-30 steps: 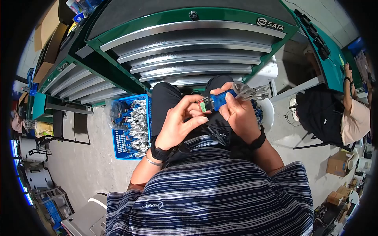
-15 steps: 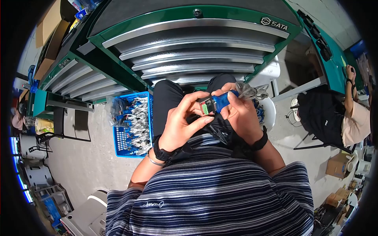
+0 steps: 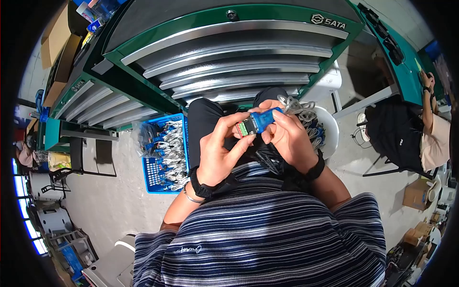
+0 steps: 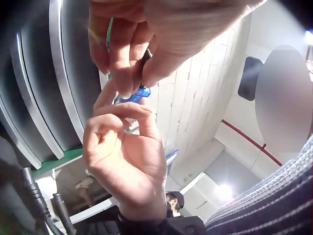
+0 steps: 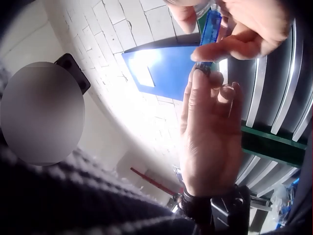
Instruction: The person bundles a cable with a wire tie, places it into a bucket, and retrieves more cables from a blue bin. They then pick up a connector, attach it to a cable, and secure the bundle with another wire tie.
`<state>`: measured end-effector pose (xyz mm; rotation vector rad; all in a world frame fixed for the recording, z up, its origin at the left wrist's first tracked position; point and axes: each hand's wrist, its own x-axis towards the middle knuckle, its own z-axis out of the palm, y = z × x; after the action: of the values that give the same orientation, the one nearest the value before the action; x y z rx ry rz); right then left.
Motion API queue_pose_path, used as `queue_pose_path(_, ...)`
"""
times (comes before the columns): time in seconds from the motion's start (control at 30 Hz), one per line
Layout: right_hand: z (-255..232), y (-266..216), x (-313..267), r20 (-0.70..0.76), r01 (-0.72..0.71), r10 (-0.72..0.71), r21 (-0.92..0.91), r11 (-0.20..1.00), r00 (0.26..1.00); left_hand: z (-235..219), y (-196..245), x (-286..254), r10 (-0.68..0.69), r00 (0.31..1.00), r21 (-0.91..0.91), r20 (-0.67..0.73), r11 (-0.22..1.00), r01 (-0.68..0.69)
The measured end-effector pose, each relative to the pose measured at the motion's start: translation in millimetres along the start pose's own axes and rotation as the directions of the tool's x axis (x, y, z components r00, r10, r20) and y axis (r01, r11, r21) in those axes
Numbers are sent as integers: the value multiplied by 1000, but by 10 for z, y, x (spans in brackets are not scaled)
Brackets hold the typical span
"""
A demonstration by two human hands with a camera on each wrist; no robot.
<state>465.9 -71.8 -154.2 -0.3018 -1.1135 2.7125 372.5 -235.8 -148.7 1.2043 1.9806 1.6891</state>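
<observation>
A translucent blue connector (image 3: pixel 265 119) is held over the lap, its clear-jacketed grey cable (image 3: pixel 299 107) looped behind it. My right hand (image 3: pixel 292 143) pinches the connector's body between thumb and fingers. At its other end sits a small black block with a green terminal strip (image 3: pixel 245 128), meeting the connector end to end. The thumb and fingers of my left hand (image 3: pixel 215 152) pinch this block by its edges. In the right wrist view the blue connector (image 5: pixel 210 32) stands edge-on above my left fingertips. Fingers hide most of the block in the left wrist view.
A blue basket (image 3: pixel 145 165) of bundled cables with blue connectors stands on the floor at the left. A white round tub (image 3: pixel 333 131) with more cables is at the right. Green drawer cabinets (image 3: pixel 229 36) rise in front. Another person's arm (image 3: pixel 427 103) rests on a desk at the right.
The connector and block have turned slightly in my hands, so more of the blue body and green strip shows. Both hands keep their grip. The head view has shifted a little.
</observation>
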Motion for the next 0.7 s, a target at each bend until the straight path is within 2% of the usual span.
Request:
queue_pose_path(0.13,75,-12,-28,48,84,-81,-67,994,996,-27,-19,-15,-31,999,-129,-7,991,30)
queue_pose_path(0.2,86,-25,-36,84,136,-120,-222,965,989,-37,-36,-14,-51,999,-253,12,966,52)
queue_pose_path(0.37,75,-11,-34,85,139,-122,-249,958,989,-51,-62,-32,-53,998,-273,23,960,57)
queue_pose_path(0.43,59,6,-34,132,211,-176,-337,918,976,-56,-71,-36,-60,998,-281,28,957,66)
queue_pose_path(0.5,63,22,-47,114,234,-206,-367,900,972,-74,-81,-26,5,999,-114,-37,993,-9)
queue_pose_path(0.53,66,27,-51,98,256,-236,-397,881,967,-92,-67,8,5,999,-115,-37,993,-9)
queue_pose_path(0.6,83,9,-41,39,231,-239,-445,865,970,-146,-1,122,144,984,163,-106,979,-126)
queue_pose_path(0.63,84,-6,-33,-19,203,-243,-490,848,970,-201,11,154,147,988,185,-49,973,-136)
queue_pose_path(0.67,56,-9,-12,-21,204,-246,-493,846,969,-257,-21,181,213,975,252,61,942,-222)
queue_pose_path(0.7,1,7,19,-36,137,-176,-487,863,984,-249,2,177,125,991,262,52,956,-134)
